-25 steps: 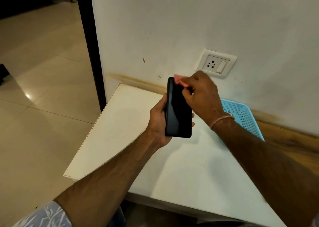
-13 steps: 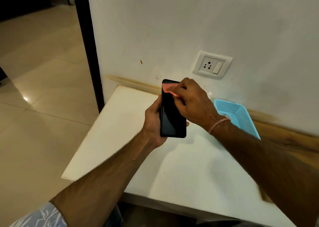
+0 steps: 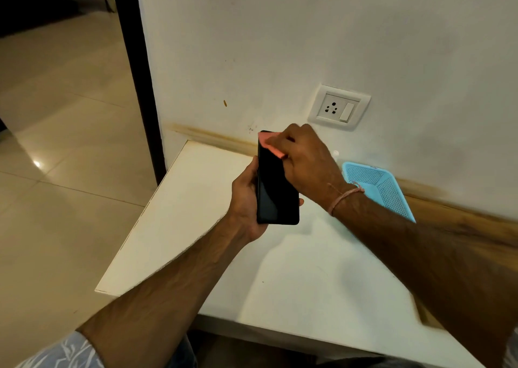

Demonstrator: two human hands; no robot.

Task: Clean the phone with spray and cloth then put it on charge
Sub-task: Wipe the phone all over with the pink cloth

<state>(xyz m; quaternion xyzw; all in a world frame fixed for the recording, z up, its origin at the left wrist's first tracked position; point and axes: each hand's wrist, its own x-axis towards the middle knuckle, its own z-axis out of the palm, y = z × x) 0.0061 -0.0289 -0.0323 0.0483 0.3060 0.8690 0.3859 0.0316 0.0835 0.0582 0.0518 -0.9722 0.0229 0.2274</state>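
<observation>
**Inspector:** White-painted wall (image 3: 280, 45) backs the work area; a socket plate with switch (image 3: 339, 107) is mounted on it, nothing plugged in. Below it stands your white table (image 3: 294, 283), with a pale tiled floor (image 3: 56, 143) to its left and a dark door frame (image 3: 137, 73) at the wall's edge.

**Operator:** And the phone?

**Inspector:** You hold the phone (image 3: 276, 188) up above the table, roughly upright, dark screen facing you. It touches no surface. Your left hand (image 3: 246, 199) is wrapped around its left edge and back, thumb along the side, one fingertip showing past the right edge.

**Operator:** The other hand?

**Inspector:** Your right hand (image 3: 305, 160) is closed over a pink cloth (image 3: 269, 142), pressing it against the top of the screen. Only a small part of the cloth shows past your fingers. A thin pink thread (image 3: 346, 196) circles that wrist.

**Operator:** Anything else on the table?

**Inspector:** One light blue perforated basket (image 3: 386, 191) against the wall, behind your right forearm. What it contains I cannot tell. A small white object (image 3: 335, 152) shows just past your knuckles, too little visible to identify. A patterned blue sleeve (image 3: 61, 353) sits at the lower left.
</observation>
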